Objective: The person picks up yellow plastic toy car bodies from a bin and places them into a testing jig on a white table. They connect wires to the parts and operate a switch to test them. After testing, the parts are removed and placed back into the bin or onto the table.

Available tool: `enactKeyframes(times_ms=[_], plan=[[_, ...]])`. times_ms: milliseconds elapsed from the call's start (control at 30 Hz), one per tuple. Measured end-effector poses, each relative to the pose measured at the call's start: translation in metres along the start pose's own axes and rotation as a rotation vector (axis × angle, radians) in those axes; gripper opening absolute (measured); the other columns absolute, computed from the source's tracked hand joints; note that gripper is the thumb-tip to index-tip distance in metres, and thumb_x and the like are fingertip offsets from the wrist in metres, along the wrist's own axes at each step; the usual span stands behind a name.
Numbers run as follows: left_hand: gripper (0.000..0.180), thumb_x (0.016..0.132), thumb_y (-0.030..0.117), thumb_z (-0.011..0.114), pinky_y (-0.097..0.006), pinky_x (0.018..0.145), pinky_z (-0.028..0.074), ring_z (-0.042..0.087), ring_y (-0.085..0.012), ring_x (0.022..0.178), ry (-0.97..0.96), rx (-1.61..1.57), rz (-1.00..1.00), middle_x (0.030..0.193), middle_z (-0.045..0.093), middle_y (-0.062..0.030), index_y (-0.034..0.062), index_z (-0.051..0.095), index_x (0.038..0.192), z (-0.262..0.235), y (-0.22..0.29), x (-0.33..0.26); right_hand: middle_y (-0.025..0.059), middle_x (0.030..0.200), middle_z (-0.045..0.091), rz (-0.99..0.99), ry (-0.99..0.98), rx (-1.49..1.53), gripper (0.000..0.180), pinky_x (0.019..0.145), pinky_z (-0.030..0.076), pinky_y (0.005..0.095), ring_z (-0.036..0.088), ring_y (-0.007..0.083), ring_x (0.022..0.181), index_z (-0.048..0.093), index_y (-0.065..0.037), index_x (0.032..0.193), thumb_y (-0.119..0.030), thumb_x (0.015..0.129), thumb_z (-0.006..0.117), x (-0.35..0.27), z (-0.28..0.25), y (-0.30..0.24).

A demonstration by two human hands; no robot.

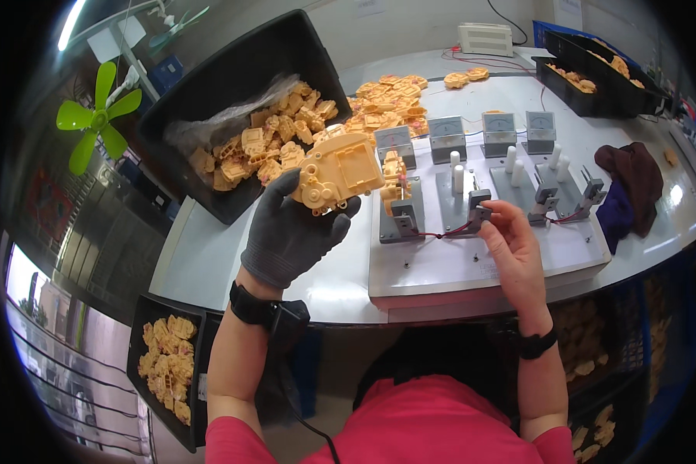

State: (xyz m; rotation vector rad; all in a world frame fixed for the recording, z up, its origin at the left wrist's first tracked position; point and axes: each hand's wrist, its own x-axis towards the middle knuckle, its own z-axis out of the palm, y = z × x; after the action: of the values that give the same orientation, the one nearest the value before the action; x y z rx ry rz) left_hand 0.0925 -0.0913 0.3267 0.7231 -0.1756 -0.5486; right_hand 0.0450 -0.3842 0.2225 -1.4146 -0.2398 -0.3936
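In a grey glove, my left hand (290, 232) grips a cream plastic housing (340, 172) with a raised rectangular frame and small round bosses. It is held up above the table, left of a test board (433, 271). My bare right hand (514, 251) has its thumb and index finger closed around a small grey clamp block (480, 209) on the second fixture from the left. Two white pegs (458, 178) stand on that fixture. Another cream part (394, 185) sits upright in the leftmost fixture. Several analog meters (446, 139) stand behind the fixtures.
A tilted black crate (243, 58) of cream parts stands at back left, beside a loose pile (387, 100). Black bins (568, 93) stand at back right. A dark cloth (632, 182) lies right of the board. Below the table's left side is another filled bin (197, 433).
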Motion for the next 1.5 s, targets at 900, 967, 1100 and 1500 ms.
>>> enactKeyframes(times_ms=[900, 967, 1100, 1500], plan=[[0.049, 0.087, -0.001, 0.067, -0.034, 0.107, 0.046, 0.058, -0.0207, 0.119, 0.022, 1.125, 0.110, 0.127, 0.054, -0.0091, 0.0079, 0.050, 0.132, 0.030, 0.016, 0.078, -0.0007, 0.087, 0.055, 0.009, -0.044, 0.026, 0.021, 0.067, 0.046, 0.0221, 0.053, 0.0060, 0.073, 0.062, -0.007, 0.108, -0.016, 0.091, 0.071, -0.001, -0.005, -0.006], [0.051, 0.087, -0.001, 0.066, -0.035, 0.109, 0.044, 0.056, -0.0219, 0.122, 0.001, 1.061, 0.078, 0.129, 0.054, -0.0102, 0.0069, 0.048, 0.134, 0.032, 0.015, 0.081, -0.0005, 0.087, 0.055, -0.010, -0.034, 0.012, 0.022, 0.067, 0.046, 0.0220, 0.053, 0.0062, 0.073, 0.062, -0.007, 0.108, -0.016, 0.091, 0.071, 0.000, -0.005, -0.006], [0.059, 0.087, 0.000, 0.064, -0.039, 0.114, 0.040, 0.051, -0.0251, 0.128, -0.023, 0.842, -0.006, 0.135, 0.050, -0.0133, 0.0034, 0.041, 0.141, 0.039, 0.012, 0.078, -0.0002, 0.086, 0.055, -0.008, -0.030, 0.004, 0.022, 0.066, 0.046, 0.0218, 0.053, 0.0063, 0.072, 0.061, -0.007, 0.108, -0.017, 0.091, 0.071, 0.000, -0.005, -0.005], [0.068, 0.087, 0.000, 0.064, -0.038, 0.113, 0.043, 0.050, -0.0285, 0.130, -0.069, 0.664, -0.041, 0.138, 0.047, -0.0174, 0.0007, 0.033, 0.147, 0.034, 0.013, 0.075, -0.0006, 0.085, 0.055, -0.003, -0.033, 0.012, 0.022, 0.064, 0.044, 0.0220, 0.052, 0.0058, 0.071, 0.062, -0.007, 0.108, -0.018, 0.091, 0.070, 0.000, -0.004, -0.004]])
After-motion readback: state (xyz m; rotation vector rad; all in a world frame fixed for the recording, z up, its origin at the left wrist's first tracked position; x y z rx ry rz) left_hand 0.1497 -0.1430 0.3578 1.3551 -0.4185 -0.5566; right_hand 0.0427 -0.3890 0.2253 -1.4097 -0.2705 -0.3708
